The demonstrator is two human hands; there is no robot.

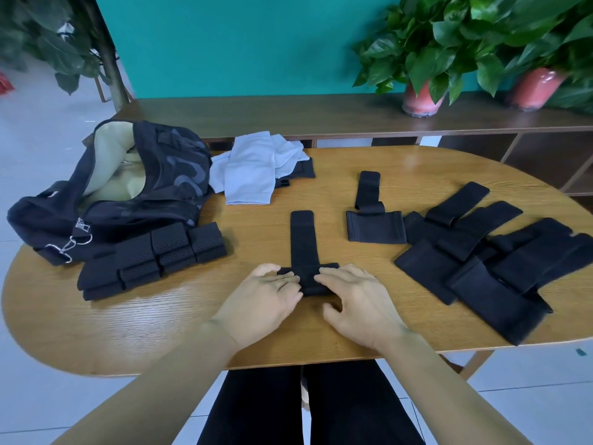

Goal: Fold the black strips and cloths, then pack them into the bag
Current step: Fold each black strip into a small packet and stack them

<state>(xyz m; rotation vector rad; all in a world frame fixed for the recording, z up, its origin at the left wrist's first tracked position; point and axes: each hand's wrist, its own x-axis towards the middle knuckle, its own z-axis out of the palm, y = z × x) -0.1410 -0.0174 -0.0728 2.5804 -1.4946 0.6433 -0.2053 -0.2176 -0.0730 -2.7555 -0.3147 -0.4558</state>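
Left hand (268,295) and right hand (354,300) flat, fingers nearly straight, pressing folded wide end of black strip (303,242) at near table (160,332) edge; risk of springing open if released before reaching bag (106,194).

One open black fabric bag (134,194) and one pile of pale grey cloths (253,168) lie on the single oval wooden table (417,168). Two black T-shaped strap pieces (303,239) (373,216) lie apart, beside one overlapping heap whose number is unclear (481,252). Two pink plant pots (420,101) (536,88) stand behind.
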